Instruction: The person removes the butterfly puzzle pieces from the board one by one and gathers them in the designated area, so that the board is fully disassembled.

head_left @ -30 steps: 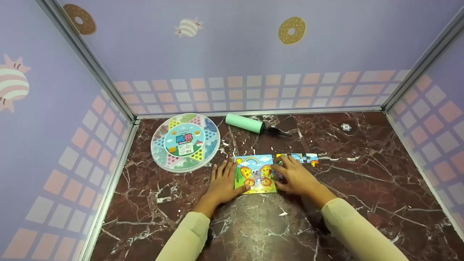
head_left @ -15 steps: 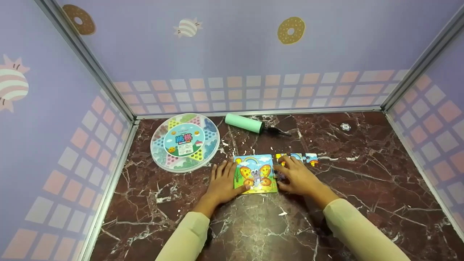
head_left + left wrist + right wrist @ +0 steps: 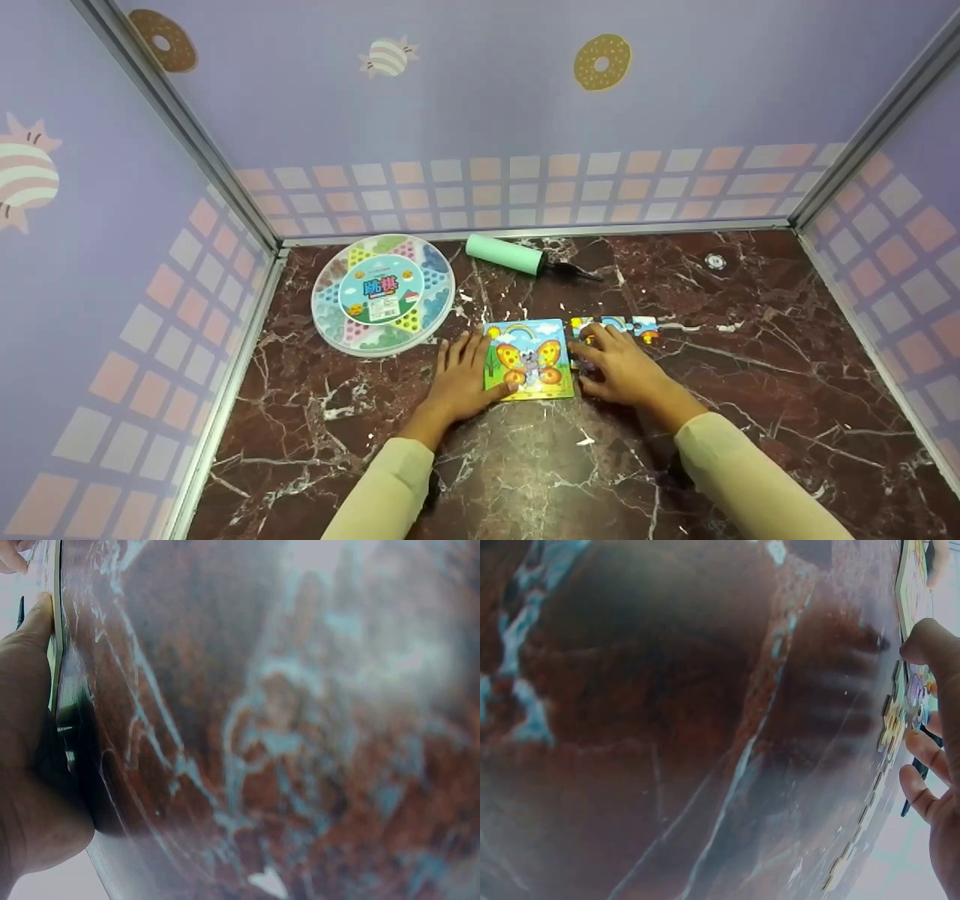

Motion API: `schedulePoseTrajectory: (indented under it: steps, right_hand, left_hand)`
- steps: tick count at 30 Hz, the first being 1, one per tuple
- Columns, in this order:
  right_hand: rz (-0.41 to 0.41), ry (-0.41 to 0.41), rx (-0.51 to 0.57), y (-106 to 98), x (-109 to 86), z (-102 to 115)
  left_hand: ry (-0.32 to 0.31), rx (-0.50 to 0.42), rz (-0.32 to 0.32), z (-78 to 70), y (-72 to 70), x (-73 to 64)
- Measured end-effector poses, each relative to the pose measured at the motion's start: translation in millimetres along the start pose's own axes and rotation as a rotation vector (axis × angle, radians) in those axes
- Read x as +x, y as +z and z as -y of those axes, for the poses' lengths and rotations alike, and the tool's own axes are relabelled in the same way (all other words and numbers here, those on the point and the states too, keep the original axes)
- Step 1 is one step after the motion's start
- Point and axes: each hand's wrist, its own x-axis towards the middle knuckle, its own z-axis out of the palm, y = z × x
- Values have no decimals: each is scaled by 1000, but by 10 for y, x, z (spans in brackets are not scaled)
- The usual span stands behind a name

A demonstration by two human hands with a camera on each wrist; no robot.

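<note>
A square butterfly picture board [image 3: 529, 360] lies flat on the dark red marbled surface in the head view. My left hand [image 3: 459, 379] rests at its left edge, fingers spread and thumb over the lower left part. Just right of the board, my right hand [image 3: 626, 371] arches over jigsaw pieces [image 3: 645, 330], partly covering them. Part of a purple piece shows between its thumb and forefinger. The right wrist view shows the thumb [image 3: 930, 641] beside the board's edge and bent fingers near the colourful pieces [image 3: 916, 690]. No piece appears lifted.
At the back left lies a round Chinese checkers box [image 3: 384, 296] with a clear lid. A mint green hand pump [image 3: 506, 255] with a black end lies near the back wall. One small round chip [image 3: 715, 262] is at the back right. Patterned walls [image 3: 525, 112] enclose three sides.
My right hand has shifted slightly right, leaving a small gap beside the board. The left hand and the board stay in place.
</note>
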Motion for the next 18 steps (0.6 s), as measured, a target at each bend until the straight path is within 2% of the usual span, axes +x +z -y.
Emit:
schedulePoseTrajectory:
  steps: [18]
  right_hand:
    - [-19, -20, -3, -18, -130, -66]
  left_hand:
    - [-5, -10, 14, -30, -34, -20]
